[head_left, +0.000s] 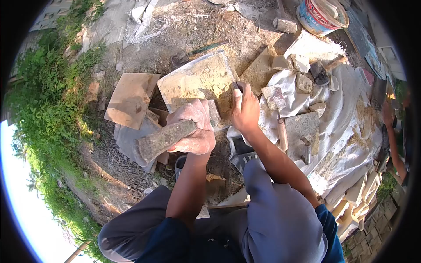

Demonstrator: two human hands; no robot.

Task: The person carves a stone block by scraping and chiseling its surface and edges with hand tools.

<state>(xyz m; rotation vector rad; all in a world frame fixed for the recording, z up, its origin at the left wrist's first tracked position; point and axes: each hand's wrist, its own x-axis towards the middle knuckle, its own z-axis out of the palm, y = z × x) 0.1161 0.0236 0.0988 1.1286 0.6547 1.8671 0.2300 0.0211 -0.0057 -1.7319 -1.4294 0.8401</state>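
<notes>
My left hand is closed around a thick, dusty grey-brown bar, which looks like a worn wooden mallet or handle and slants down to the left. A pale yellowish stone slab with loose crumbs on its top lies tilted just beyond this hand. At the slab's right edge my right hand is closed, thumb up, on a small dark piece that may be a chisel; most of it is hidden by the fingers. Close to the right forearm lies a trowel with a wooden handle.
A tan slab rests over greyish slabs on the left. Stone pieces and a dark hammer head lie on a pale sheet at right. A bucket stands at the back. Another person's arm shows at far right.
</notes>
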